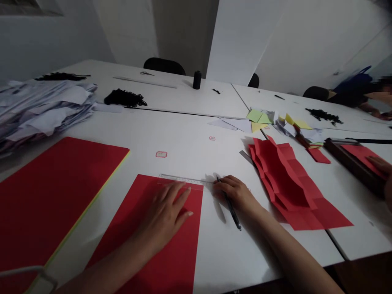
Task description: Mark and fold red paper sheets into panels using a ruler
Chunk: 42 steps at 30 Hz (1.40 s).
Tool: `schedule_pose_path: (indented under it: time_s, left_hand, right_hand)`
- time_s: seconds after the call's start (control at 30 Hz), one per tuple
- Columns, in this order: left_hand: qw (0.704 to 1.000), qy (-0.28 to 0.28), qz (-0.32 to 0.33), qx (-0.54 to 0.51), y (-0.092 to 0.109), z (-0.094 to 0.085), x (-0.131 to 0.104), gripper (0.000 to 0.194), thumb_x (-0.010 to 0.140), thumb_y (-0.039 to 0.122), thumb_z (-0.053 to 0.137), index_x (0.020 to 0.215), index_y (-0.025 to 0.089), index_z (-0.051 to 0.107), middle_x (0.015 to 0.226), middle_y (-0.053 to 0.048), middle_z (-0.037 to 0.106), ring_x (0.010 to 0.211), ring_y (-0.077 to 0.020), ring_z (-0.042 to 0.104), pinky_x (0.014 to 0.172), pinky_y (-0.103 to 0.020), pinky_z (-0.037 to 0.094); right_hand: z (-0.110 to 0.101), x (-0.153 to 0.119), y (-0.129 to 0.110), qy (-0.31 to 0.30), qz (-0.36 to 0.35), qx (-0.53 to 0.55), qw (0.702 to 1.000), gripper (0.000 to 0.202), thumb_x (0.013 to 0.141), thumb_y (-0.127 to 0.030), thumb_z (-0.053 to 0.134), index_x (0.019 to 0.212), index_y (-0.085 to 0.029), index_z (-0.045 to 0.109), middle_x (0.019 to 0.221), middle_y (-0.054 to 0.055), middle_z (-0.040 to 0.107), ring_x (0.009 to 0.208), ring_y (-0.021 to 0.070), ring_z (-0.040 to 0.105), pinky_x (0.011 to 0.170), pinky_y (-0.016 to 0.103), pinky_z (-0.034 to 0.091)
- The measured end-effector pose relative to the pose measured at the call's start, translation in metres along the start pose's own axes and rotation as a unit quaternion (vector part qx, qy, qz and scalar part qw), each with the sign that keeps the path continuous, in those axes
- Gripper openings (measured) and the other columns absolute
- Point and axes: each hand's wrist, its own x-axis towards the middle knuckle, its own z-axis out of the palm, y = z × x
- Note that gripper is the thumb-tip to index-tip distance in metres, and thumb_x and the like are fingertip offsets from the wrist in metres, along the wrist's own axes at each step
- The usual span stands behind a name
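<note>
Red sheet [176, 257] is laid flat on the white table [186, 136], directly in front of the person, with a clear ruler [195, 183] set across its far edge and extended past its right corner. The left hand [167, 210] is placed palm down over the sheet, its fingers spread apart and nothing gripped, with the fingertips brought to the ruler. By the right hand [238, 194], just beyond the sheet's right edge, a dark pen [232, 209] is held between closed fingers, its tip pointed away from the body near the ruler's end. To the left, a red stack [58, 196] edged with yellow is seen, with a heap of pale paper [52, 106] piled behind it. To the right, creased red paper [286, 179] is spread out, and farther right a co-worker's hand [380, 164] is rested on red paper. A black spool [197, 80] is stood upright toward the back.
</note>
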Motion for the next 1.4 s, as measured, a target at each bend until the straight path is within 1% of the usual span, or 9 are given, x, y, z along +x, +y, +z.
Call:
schedule_pose_path:
  time_s: [0.07, 0.17, 0.33, 0.47, 0.6, 0.7, 0.83, 1.13, 1.4]
  left_hand:
    - [0.999, 0.022, -0.002, 0.038, 0.0, 0.007, -0.001, 0.048, 0.093, 0.042, 0.052, 0.135, 0.02, 0.045, 0.14, -0.013, 0.045, 0.125, -0.0329, 0.045, 0.096, -0.052, 0.048]
    - [0.998, 0.022, -0.005, 0.063, -0.002, 0.011, -0.004, 0.046, 0.095, 0.044, 0.048, 0.133, 0.018, 0.047, 0.138, -0.013, 0.048, 0.124, -0.0319, 0.047, 0.095, -0.05, 0.05]
    - [0.997, -0.011, 0.026, 0.073, 0.004, 0.011, -0.005, 0.035, 0.098, 0.033, 0.042, 0.128, 0.02, 0.054, 0.133, -0.009, 0.054, 0.121, -0.0286, 0.05, 0.094, -0.048, 0.051]
    - [0.997, -0.023, 0.055, 0.054, 0.011, 0.013, -0.005, 0.037, 0.098, 0.022, 0.039, 0.133, 0.02, 0.051, 0.138, -0.008, 0.05, 0.132, -0.0253, 0.041, 0.102, -0.043, 0.048]
    - [0.996, -0.035, 0.067, 0.042, 0.012, 0.017, -0.004, 0.042, 0.096, 0.016, 0.04, 0.138, 0.02, 0.047, 0.141, -0.008, 0.048, 0.137, -0.0246, 0.035, 0.108, -0.044, 0.043]
    - [0.996, -0.035, 0.072, 0.026, 0.011, 0.018, -0.002, 0.045, 0.096, 0.016, 0.04, 0.14, 0.018, 0.044, 0.141, -0.007, 0.049, 0.137, -0.0235, 0.036, 0.11, -0.043, 0.041]
    - [0.997, -0.024, 0.073, 0.011, 0.01, 0.018, 0.0, 0.046, 0.095, 0.016, 0.042, 0.141, 0.019, 0.042, 0.14, -0.007, 0.05, 0.135, -0.023, 0.039, 0.109, -0.043, 0.042]
    - [0.995, -0.009, 0.092, 0.022, 0.007, 0.021, -0.001, 0.052, 0.095, 0.014, 0.042, 0.146, 0.02, 0.037, 0.141, -0.006, 0.051, 0.133, -0.0236, 0.042, 0.108, -0.043, 0.041]
    - [0.997, -0.029, 0.075, 0.006, 0.009, 0.02, -0.001, 0.054, 0.096, 0.015, 0.04, 0.149, 0.023, 0.031, 0.144, -0.006, 0.049, 0.133, -0.0237, 0.044, 0.106, -0.044, 0.045]
  right_hand:
    - [-0.003, -0.002, 0.005, -0.006, -0.001, 0.026, 1.0, 0.018, 0.093, -0.018, 0.054, 0.108, -0.02, 0.063, 0.101, 0.009, 0.069, 0.092, 0.0224, 0.06, 0.077, 0.037, 0.051]
    - [-0.011, -0.006, 0.013, -0.024, -0.011, 0.052, 0.998, 0.018, 0.092, -0.016, 0.054, 0.107, -0.02, 0.063, 0.1, 0.009, 0.068, 0.09, 0.0213, 0.06, 0.076, 0.037, 0.051]
    - [-0.023, -0.011, 0.015, -0.062, 0.001, 0.048, 0.997, 0.016, 0.09, -0.028, 0.061, 0.105, -0.021, 0.063, 0.093, 0.006, 0.067, 0.082, 0.0198, 0.06, 0.075, 0.038, 0.05]
    - [-0.018, -0.01, 0.004, -0.055, 0.035, 0.04, 0.997, 0.016, 0.091, -0.027, 0.059, 0.105, -0.02, 0.063, 0.092, 0.008, 0.066, 0.083, 0.0214, 0.06, 0.074, 0.039, 0.05]
    - [-0.01, -0.006, -0.003, -0.052, 0.031, 0.035, 0.998, 0.017, 0.091, -0.026, 0.06, 0.106, -0.02, 0.062, 0.091, 0.009, 0.064, 0.084, 0.0229, 0.058, 0.074, 0.04, 0.05]
    - [-0.008, -0.006, -0.003, -0.049, 0.023, 0.029, 0.998, 0.018, 0.091, -0.026, 0.06, 0.107, -0.019, 0.062, 0.091, 0.009, 0.064, 0.084, 0.0228, 0.058, 0.073, 0.039, 0.05]
    - [-0.01, -0.007, -0.001, -0.051, 0.027, 0.024, 0.998, 0.018, 0.09, -0.026, 0.062, 0.106, -0.019, 0.062, 0.093, 0.009, 0.064, 0.085, 0.0227, 0.058, 0.074, 0.039, 0.05]
    - [-0.012, -0.009, 0.005, -0.052, 0.039, 0.046, 0.997, 0.017, 0.089, -0.027, 0.063, 0.104, -0.019, 0.064, 0.092, 0.009, 0.064, 0.083, 0.0221, 0.059, 0.073, 0.038, 0.05]
    - [-0.015, -0.009, 0.007, -0.055, 0.051, 0.059, 0.995, 0.016, 0.089, -0.027, 0.061, 0.104, -0.02, 0.064, 0.092, 0.009, 0.064, 0.081, 0.0213, 0.06, 0.071, 0.037, 0.051]
